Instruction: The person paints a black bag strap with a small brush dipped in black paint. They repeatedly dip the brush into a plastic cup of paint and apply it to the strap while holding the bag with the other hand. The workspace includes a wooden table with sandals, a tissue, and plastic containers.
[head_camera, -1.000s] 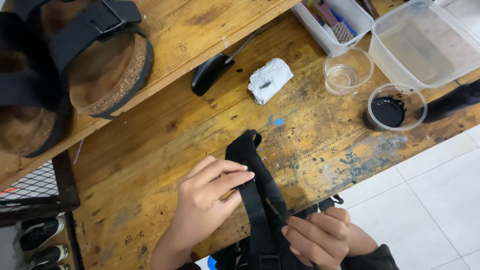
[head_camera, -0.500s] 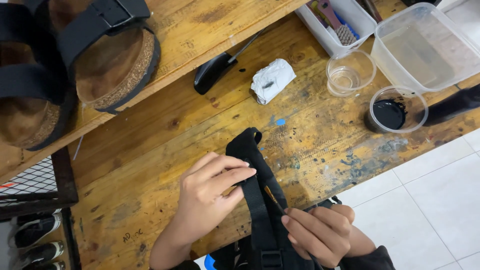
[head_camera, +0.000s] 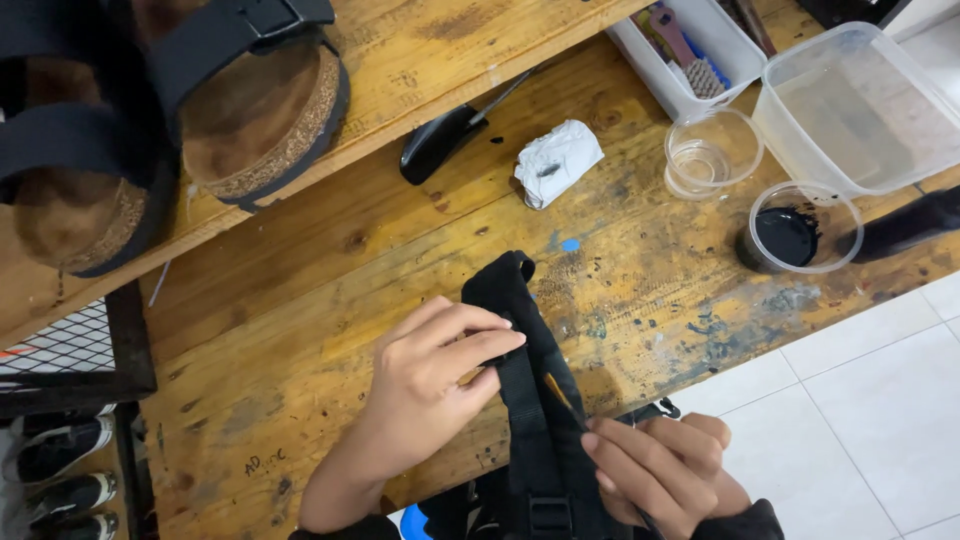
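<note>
While pinned: strap (head_camera: 520, 330) near bench edge (head_camera: 700, 385)

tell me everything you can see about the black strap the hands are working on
The black woven fabric strap runs from the bottom edge of the view up onto the stained wooden workbench, where its far end folds over into a small loop. It looks matte and fairly stiff, with a black plastic buckle low down. The left hand pinches it from the side, fingers laid across it. The right hand holds a thin tool with a yellowish shaft slanted against the strap's right edge.
</note>
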